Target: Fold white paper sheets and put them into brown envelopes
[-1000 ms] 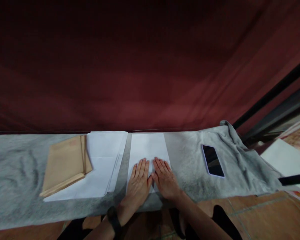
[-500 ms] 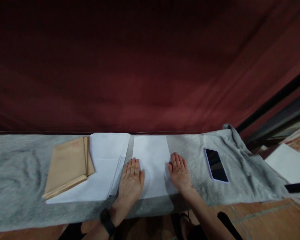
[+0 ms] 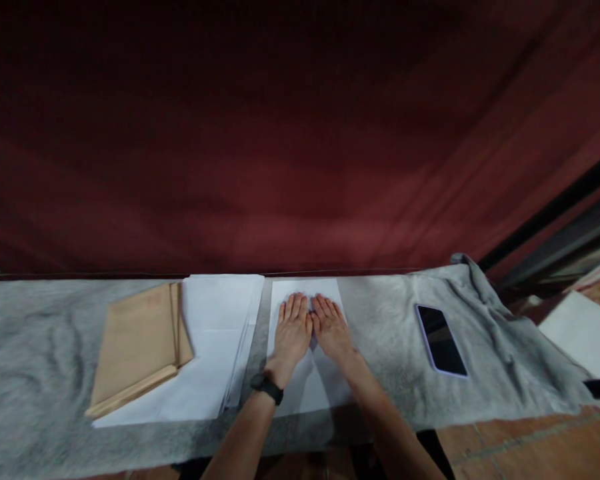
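A: Where is the white sheet (image 3: 306,390) seen?
B: Lower ctr. of frame; L hand (image 3: 293,335) & R hand (image 3: 332,331) are laid flat atop it, nothing gripped. Prob. best smoothed outward w/ even pressure, undragged.

Along the long grey fabric cover (image 3: 380,360), before the dark red cloth backdrop (image 3: 290,187), we had our bare left hand (image 3: 293,335) beside our bare right hand (image 3: 331,333) on a white rectangular paper sheet (image 3: 307,385), with a white rectangular paper stack (image 3: 213,350), partly under a brown rectangular paper pile (image 3: 137,340), leftward, and a black rectangular purple-edged phone (image 3: 441,340) rightward.
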The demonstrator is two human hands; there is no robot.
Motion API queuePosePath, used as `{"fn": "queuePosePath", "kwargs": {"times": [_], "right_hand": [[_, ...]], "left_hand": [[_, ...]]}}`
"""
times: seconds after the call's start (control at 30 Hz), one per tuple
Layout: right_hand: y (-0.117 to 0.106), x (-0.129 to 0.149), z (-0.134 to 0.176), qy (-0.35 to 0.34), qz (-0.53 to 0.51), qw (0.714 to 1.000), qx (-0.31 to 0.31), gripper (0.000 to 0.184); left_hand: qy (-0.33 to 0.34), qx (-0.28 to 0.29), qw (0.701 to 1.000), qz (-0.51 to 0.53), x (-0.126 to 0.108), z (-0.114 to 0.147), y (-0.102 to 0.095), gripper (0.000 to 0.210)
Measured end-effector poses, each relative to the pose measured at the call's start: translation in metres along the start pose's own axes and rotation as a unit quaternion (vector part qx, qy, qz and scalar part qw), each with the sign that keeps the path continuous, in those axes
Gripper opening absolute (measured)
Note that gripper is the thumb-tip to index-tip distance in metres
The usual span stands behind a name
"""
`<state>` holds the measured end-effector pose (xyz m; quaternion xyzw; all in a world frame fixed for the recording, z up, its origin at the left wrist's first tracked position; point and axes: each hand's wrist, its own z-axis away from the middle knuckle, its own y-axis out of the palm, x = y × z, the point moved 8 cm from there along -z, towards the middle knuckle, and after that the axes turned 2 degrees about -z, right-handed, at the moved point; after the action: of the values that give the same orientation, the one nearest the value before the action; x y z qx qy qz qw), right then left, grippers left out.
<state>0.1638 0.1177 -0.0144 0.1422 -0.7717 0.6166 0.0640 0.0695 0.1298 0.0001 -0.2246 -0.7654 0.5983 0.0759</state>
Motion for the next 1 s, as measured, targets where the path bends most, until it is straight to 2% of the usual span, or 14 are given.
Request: {"fn": "queuePosePath", "kwargs": {"times": [0.13,0.3,0.67,0.73,0.8,0.9,1.0], "right_hand": [[0.004,-0.002,-0.013,0.005,0.014,1.000,-0.002,0.049],[0.003,-0.010,-0.021,0.058,0.037,0.997,-0.034,0.049],[-0.017,-0.062,-0.012,0.194,0.065,0.975,-0.083,0.053],[-0.018,-0.059,-0.014,0.184,0.050,0.978,-0.086,0.053],[-0.014,-0.044,-0.020,0.137,0.031,0.987,-0.075,0.053],[-0.003,-0.015,-0.028,0.051,0.006,0.998,-0.037,0.051],[0.007,0.003,-0.033,0.020,0.002,1.000,-0.004,0.050]], "left_hand": [[-0.038,0.001,0.999,-0.009,0.008,-0.007,0.005,0.054],[-0.099,-0.018,0.995,-0.022,0.022,-0.008,0.004,0.055],[-0.177,-0.038,0.983,-0.036,0.042,-0.005,-0.007,0.057],[-0.150,-0.045,0.987,-0.029,0.035,-0.008,-0.009,0.057],[-0.109,-0.037,0.993,-0.017,0.024,-0.012,-0.009,0.057],[-0.073,-0.001,0.997,-0.014,0.013,-0.015,-0.002,0.054],[-0.065,0.033,0.997,-0.031,0.013,-0.016,0.004,0.052]]}}
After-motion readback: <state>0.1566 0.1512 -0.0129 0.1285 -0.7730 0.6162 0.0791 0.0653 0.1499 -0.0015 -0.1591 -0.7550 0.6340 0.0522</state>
